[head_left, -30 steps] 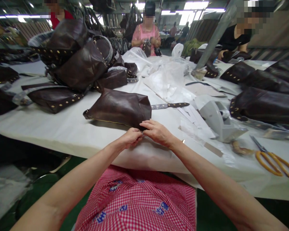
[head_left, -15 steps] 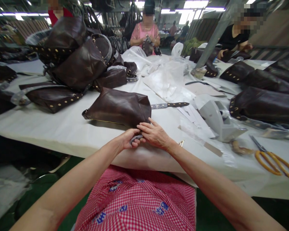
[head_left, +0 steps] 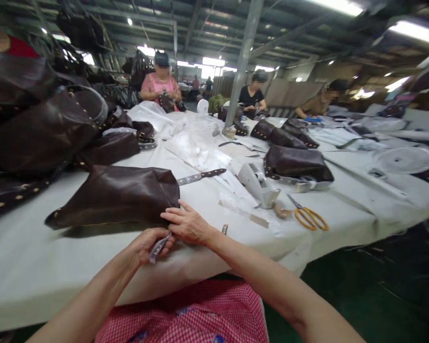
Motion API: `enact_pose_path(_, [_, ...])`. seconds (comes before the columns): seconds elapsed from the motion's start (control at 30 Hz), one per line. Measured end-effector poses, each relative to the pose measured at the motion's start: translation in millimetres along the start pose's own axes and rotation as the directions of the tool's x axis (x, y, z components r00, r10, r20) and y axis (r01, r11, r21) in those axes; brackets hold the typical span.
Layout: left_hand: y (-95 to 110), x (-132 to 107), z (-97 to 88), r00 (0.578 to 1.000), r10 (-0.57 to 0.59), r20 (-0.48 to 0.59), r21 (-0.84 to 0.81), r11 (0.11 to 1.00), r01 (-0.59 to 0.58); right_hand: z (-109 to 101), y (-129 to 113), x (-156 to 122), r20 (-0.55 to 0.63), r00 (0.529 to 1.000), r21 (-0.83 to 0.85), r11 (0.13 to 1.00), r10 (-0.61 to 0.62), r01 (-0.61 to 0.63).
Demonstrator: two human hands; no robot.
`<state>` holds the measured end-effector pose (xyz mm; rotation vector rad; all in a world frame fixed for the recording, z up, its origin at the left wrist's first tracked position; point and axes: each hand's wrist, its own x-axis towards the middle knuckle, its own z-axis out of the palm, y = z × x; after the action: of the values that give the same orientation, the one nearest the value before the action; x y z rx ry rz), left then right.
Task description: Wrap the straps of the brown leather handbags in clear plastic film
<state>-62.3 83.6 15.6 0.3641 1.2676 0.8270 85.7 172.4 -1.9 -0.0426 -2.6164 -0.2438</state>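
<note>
A dark brown leather bag [head_left: 117,195] lies flat on the white-covered table [head_left: 39,267] in front of me. My left hand [head_left: 148,244] is closed on a short grey strap end [head_left: 158,247] at the bag's near right corner. My right hand [head_left: 186,224] rests beside it with its fingers stretched flat over that same corner of the bag. A long studded strap [head_left: 200,176] runs out from the bag's right side.
More brown bags are heaped at the left [head_left: 39,124] and lie at the right [head_left: 295,164]. A grey tape dispenser [head_left: 259,183], yellow-handled scissors [head_left: 307,216] and clear plastic sheets [head_left: 196,143] sit on the table. Several people work at the far side.
The view has swung to the right and up. My left hand has drawn the grey strap end out toward me from under the bag's corner; my right hand stays on the corner.
</note>
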Motion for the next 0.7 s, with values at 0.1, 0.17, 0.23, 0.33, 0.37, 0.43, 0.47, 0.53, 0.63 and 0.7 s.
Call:
enact_pose_path(0.1, [-3, -2, 2.5, 0.998, 0.044, -0.053, -0.011, 0.999, -0.045, -26, 18, -9, -0.003, 0.989, 0.035, 0.988, 0.150, -0.149])
enact_pose_path(0.17, [-5, -3, 3.6, 0.991, 0.086, -0.098, -0.025, 0.996, -0.089, -58, 47, -30, -0.045, 0.865, 0.038, 0.866, 0.500, -0.498])
enact_pose_path(0.23, [-7, -3, 4.5, 0.986, 0.125, -0.114, -0.017, 0.992, -0.128, -97, 84, -61, -0.088, 0.424, -0.036, 0.423, 0.901, -0.905])
enact_pose_path(0.33, [-9, -4, 5.6, 0.979, 0.170, -0.115, 0.006, 0.985, -0.171, -148, 137, -111, -0.044, -0.027, -0.124, -0.032, 0.999, -0.992])
enact_pose_path(0.37, [-10, -4, 6.0, 0.976, 0.183, -0.119, 0.013, 0.983, -0.183, -158, 149, -124, -0.013, -0.095, -0.138, -0.096, 0.995, -0.986])
enact_pose_path(0.43, [-11, -4, 6.9, 0.968, 0.210, -0.137, 0.031, 0.978, -0.208, -169, 166, -144, 0.051, -0.187, -0.143, -0.179, 0.981, -0.973])
enact_pose_path(0.47, [-12, -4, 7.2, 0.963, 0.226, -0.149, 0.041, 0.974, -0.222, -170, 170, -150, 0.083, -0.225, -0.136, -0.212, 0.971, -0.968])
enact_pose_path(0.53, [-15, -3, 7.9, 0.951, 0.255, -0.176, 0.059, 0.967, -0.248, -167, 175, -156, 0.139, -0.285, -0.110, -0.271, 0.948, -0.956])
enact_pose_path(0.63, [-17, -2, 8.3, 0.936, 0.287, -0.205, 0.074, 0.958, -0.277, -161, 180, -158, 0.210, -0.353, -0.055, -0.350, 0.912, -0.935])
enact_pose_path(0.7, [-18, -1, 8.3, 0.931, 0.297, -0.211, 0.079, 0.955, -0.287, -161, 184, -158, 0.227, -0.369, -0.003, -0.378, 0.901, -0.926])
